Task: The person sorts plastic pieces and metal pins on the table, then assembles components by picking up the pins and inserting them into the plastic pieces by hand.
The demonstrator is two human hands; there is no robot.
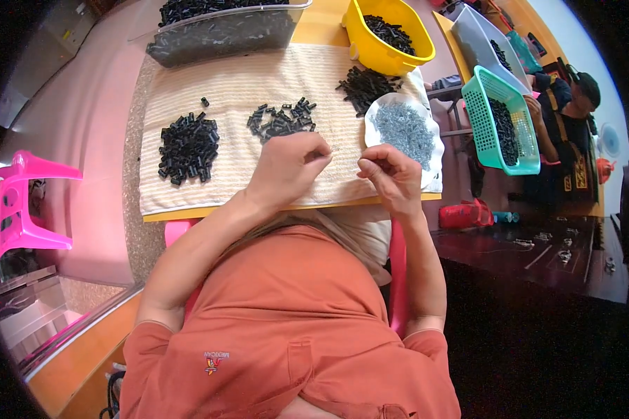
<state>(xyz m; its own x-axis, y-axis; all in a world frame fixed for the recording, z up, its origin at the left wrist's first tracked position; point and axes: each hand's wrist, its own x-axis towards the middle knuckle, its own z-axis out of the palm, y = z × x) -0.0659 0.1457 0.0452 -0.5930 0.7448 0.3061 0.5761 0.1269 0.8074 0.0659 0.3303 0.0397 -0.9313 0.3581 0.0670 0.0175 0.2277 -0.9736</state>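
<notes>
My left hand (286, 167) is curled closed over the near edge of the towel, just below a loose middle pile of short black tube-like parts (286, 120). Its fingertips face right, and whatever they grip is hidden. Level with it, my right hand (393, 178) pinches thumb against fingers; anything between them is too small to name. A small gap separates the two hands. Close beyond my right hand lies a white wavy-rimmed plate (435, 162) heaped with tiny silvery, clear-looking pieces (404, 129). To the left sits a denser pile of black tube-like parts (189, 149).
A striped cream towel (234, 84) covers the table. Beyond it stand a clear bin (223, 43) and a yellow tub (398, 65), both with black parts; more black pieces (367, 87) lie near the tub. Rightward are a green basket (524, 167) and another person (566, 105). A pink stool (31, 202) stands left.
</notes>
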